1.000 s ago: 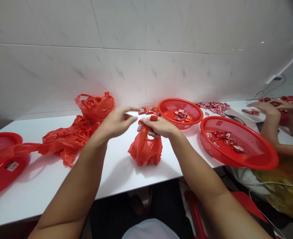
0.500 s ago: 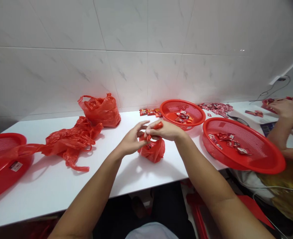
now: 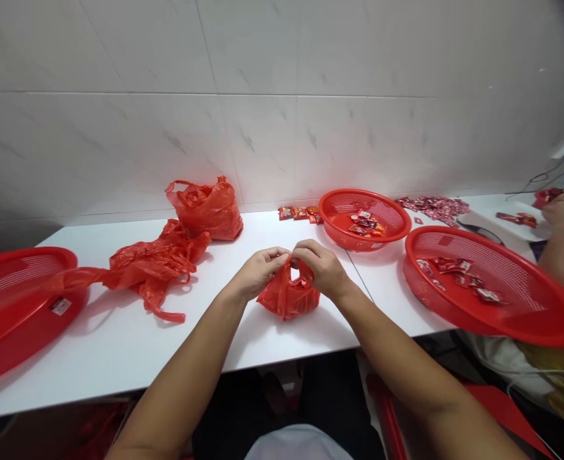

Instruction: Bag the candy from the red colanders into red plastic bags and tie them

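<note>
A small red plastic bag (image 3: 289,299) with something packed inside rests on the white table (image 3: 205,348) in front of me. My left hand (image 3: 261,271) pinches the bag's top from the left side. Opposite it, my right hand (image 3: 320,267) has its fingers closed on the handle part of the same bag. Between the two hands a gap in the bag's top shows, with a bit of the packets visible below it. The fingertips of both hands nearly meet.
Left stand a filled red bag (image 3: 209,211), crumpled red bags (image 3: 152,265) and a red basket (image 3: 73,303). Right are two red baskets, a smaller one (image 3: 401,233) and a larger one (image 3: 420,287), holding packets. Loose packets (image 3: 294,213) lie along the wall. Another person's arm (image 3: 562,243) is far right.
My left hand, loosely spread before, now pinches the bag's top. My right hand has turned and gathers the handle from the right. The view has shifted slightly left.
</note>
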`<state>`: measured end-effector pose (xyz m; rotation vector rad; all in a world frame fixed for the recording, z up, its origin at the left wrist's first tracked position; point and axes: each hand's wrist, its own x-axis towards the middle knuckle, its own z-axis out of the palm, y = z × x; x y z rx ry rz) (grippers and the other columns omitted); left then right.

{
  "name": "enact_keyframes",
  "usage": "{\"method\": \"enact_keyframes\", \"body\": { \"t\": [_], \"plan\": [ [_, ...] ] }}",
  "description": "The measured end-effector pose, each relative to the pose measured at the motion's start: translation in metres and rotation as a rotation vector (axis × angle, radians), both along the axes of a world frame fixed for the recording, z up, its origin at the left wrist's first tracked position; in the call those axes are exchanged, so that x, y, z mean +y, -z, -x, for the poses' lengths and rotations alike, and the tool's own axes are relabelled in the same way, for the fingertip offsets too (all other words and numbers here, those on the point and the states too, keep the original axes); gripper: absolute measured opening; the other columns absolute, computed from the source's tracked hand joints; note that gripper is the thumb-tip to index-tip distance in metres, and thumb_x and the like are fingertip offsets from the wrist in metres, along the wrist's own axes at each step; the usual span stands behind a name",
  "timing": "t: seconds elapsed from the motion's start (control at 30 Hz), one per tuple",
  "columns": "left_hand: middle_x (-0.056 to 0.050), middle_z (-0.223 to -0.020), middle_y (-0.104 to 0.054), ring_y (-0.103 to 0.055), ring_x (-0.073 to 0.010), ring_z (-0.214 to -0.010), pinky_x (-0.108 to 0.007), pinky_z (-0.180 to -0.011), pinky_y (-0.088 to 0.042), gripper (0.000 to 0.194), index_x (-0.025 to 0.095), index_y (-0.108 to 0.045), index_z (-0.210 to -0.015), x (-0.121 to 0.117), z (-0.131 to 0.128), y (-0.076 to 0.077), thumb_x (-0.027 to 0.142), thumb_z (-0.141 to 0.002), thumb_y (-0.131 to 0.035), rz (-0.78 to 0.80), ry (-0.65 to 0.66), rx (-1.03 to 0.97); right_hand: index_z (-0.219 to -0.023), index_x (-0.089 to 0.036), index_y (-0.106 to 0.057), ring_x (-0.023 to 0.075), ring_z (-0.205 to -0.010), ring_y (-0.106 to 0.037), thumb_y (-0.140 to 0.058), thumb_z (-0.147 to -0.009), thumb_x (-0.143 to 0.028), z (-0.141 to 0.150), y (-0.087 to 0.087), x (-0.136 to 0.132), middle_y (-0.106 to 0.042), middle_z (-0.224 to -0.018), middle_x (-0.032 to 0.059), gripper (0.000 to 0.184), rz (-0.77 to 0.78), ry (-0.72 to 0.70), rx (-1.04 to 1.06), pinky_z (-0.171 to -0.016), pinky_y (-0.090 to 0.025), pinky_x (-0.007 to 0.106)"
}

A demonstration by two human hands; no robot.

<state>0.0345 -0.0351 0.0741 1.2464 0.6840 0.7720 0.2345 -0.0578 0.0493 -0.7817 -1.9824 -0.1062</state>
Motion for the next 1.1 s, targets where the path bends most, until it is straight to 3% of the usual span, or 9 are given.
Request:
{"method": "enact_keyframes", "body": {
  "t": [0.13,0.23,0.37,0.43,0.6,0.73,0.83,0.9,1.1],
  "plan": [
    [-0.004,-0.082,-0.074,-0.067,-0.0155,-0.075,-0.029,-0.075,-0.053,0.027,0.016,-0.075,-0.083,-0.005,0.018,-0.003,0.041,-0.080,-0.085,-0.294,-0.238,0.214,-0.094,-0.020,-0.062,0.0230,-0.091,-0.057,-0.049,-0.109,-0.027,-0.006,0.002,-0.005,-0.067,-0.098,0.0104,0.022,-0.019,0.176,-0.046,-0.083,-0.048,0.037],
    [-0.003,-0.081,-0.075,-0.069,-0.0172,-0.073,-0.031,-0.073,-0.053,0.018,0.018,-0.074,-0.085,-0.005,0.043,-0.001,0.037,-0.085,-0.076,-0.464,-0.444,0.437,-0.086,-0.021,-0.058,0.0240,-0.090,-0.054,-0.046,-0.109,-0.025,-0.025,0.021,-0.015,-0.066,-0.096,0.0105,0.026,0.069,0.305,-0.094,-0.082,-0.045,0.038],
    [0.000,-0.076,-0.072,-0.068,-0.0178,-0.069,-0.032,-0.071,-0.052,0.013,0.020,-0.072,-0.091,0.000,0.066,0.009,0.033,-0.090,-0.068,-0.562,-0.668,0.668,-0.089,-0.023,-0.056,0.0235,-0.084,-0.055,-0.040,-0.110,-0.024,-0.055,0.051,-0.029,-0.062,-0.088,0.0074,0.026,0.202,0.369,0.085,-0.077,-0.045,0.038],
    [-0.003,-0.088,-0.076,-0.071,-0.0197,-0.079,-0.033,-0.075,-0.054,0.019,0.020,-0.073,-0.103,-0.001,0.058,0.013,0.035,-0.093,-0.065,-0.585,-0.593,0.656,-0.093,-0.023,-0.055,0.0236,-0.084,-0.056,-0.039,-0.111,-0.026,-0.061,0.057,-0.033,-0.062,-0.089,0.0067,0.025,0.241,0.326,0.121,-0.078,-0.046,0.038],
    [-0.007,-0.135,-0.073,-0.068,-0.0233,-0.119,-0.038,-0.103,-0.052,0.036,0.024,-0.072,-0.128,-0.008,0.000,0.011,0.038,-0.104,-0.049,-0.755,-0.155,0.583,-0.096,-0.023,-0.057,0.0243,-0.090,-0.058,-0.044,-0.111,-0.029,-0.049,0.049,-0.031,-0.064,-0.093,0.0087,0.020,0.145,0.226,0.043,-0.084,-0.047,0.039],
    [-0.006,-0.112,-0.078,-0.071,-0.0254,-0.100,-0.036,-0.087,-0.053,0.042,0.024,-0.074,-0.125,-0.005,-0.017,0.001,0.048,-0.091,-0.070,-0.745,0.111,0.701,-0.091,-0.022,-0.061,0.0236,-0.089,-0.057,-0.058,-0.106,-0.033,-0.046,0.037,-0.025,-0.065,-0.092,0.0088,0.018,0.062,0.136,-0.029,-0.083,-0.049,0.039],
    [-0.003,-0.083,-0.075,-0.065,-0.0222,-0.075,-0.033,-0.071,-0.045,0.019,0.024,-0.079,-0.095,-0.003,-0.016,-0.003,0.038,-0.089,-0.067,-0.770,0.085,0.828,-0.085,-0.022,-0.065,0.0226,-0.087,-0.057,-0.064,-0.103,-0.034,-0.046,0.027,-0.023,-0.065,-0.090,0.0083,0.022,0.036,0.083,-0.052,-0.081,-0.050,0.038],
    [-0.003,-0.077,-0.073,-0.062,-0.0211,-0.069,-0.033,-0.067,-0.042,0.019,0.024,-0.076,-0.082,-0.004,-0.017,-0.003,0.029,-0.089,-0.059,-0.750,-0.004,0.857,-0.083,-0.023,-0.068,0.0222,-0.087,-0.057,-0.067,-0.102,-0.034,-0.043,0.022,-0.023,-0.065,-0.089,0.0079,0.022,0.033,0.055,-0.058,-0.081,-0.050,0.038],
    [-0.002,-0.090,-0.077,-0.068,-0.0211,-0.083,-0.032,-0.072,-0.047,0.028,0.024,-0.075,-0.093,-0.004,-0.015,0.004,0.014,-0.085,-0.050,-0.690,-0.086,0.803,-0.084,-0.026,-0.074,0.0234,-0.095,-0.061,-0.073,-0.099,-0.034,-0.028,0.019,-0.026,-0.067,-0.101,0.0097,0.017,-0.009,0.082,-0.057,-0.086,-0.053,0.040]
  ]
}}
